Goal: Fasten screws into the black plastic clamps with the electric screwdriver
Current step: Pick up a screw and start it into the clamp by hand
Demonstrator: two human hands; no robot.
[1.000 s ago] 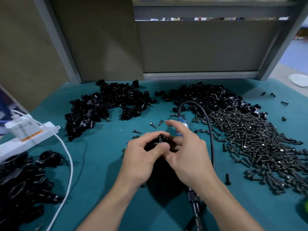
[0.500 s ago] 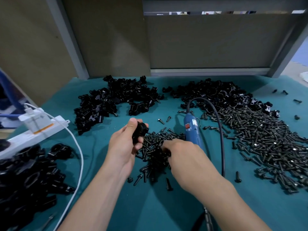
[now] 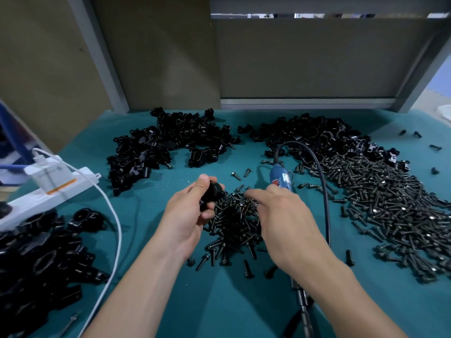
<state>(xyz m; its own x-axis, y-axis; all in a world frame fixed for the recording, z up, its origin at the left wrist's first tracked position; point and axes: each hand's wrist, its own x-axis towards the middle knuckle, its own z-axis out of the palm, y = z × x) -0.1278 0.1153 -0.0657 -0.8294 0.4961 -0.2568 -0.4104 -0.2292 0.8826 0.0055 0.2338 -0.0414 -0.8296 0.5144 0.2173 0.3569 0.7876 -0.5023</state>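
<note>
Two hands: L hand (image 3: 186, 217) grips black clamp (image 3: 212, 191); R hand (image 3: 285, 223) over screw pile (image 3: 234, 225), grip unclear.

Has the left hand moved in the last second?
Yes. The left hand, gripping a clamp, has shifted left, away from the two loose screws it sat just below, uncovering the small screw pile.

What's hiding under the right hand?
The blue electric screwdriver runs under the right hand, its top and tail poking out. The small pile of screws lies beneath the fingertips. The hand covers the screwdriver's middle, and any screw being picked.
</note>
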